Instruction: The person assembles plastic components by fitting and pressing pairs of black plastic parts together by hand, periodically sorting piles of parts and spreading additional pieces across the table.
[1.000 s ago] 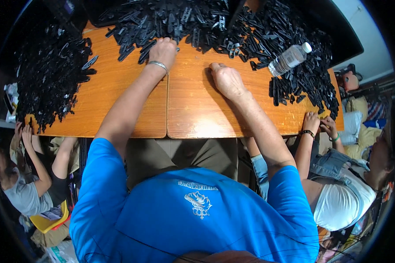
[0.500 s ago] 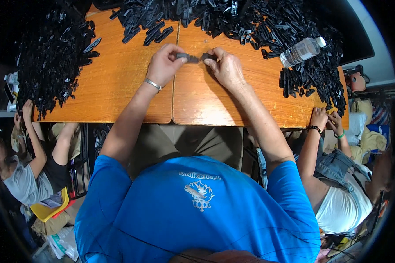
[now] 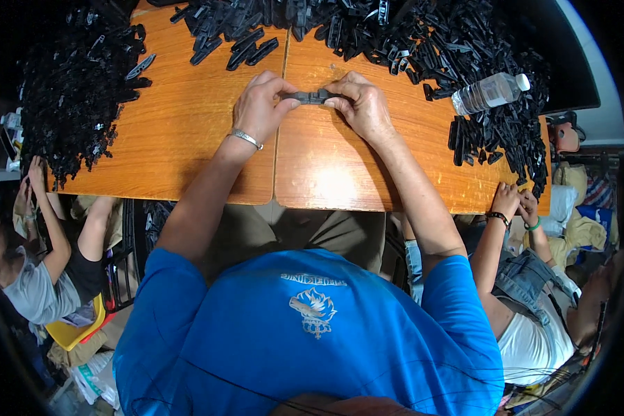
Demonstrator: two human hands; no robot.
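Between my two hands, above the wooden table (image 3: 194,139), is a slim black plastic part (image 3: 308,98) held level. My left hand (image 3: 260,104), with a silver bracelet at the wrist, pinches its left end between thumb and fingers. The right end is pinched by my right hand (image 3: 365,107). My fingertips cover both ends, so I cannot tell whether it is one piece or two pressed together. Several similar long black parts (image 3: 249,50) lie on the table just beyond my hands.
Heaps of black parts cover the table's left side (image 3: 69,104) and far right (image 3: 457,55). A clear plastic bottle (image 3: 491,93) lies on the right heap. People sit at both sides, one person's hands (image 3: 513,201) at the right table edge, another's hands (image 3: 33,184) at the left.
My hands have come closer together. The black pieces, apart before with one in each hand, now meet in one line between my fingers.
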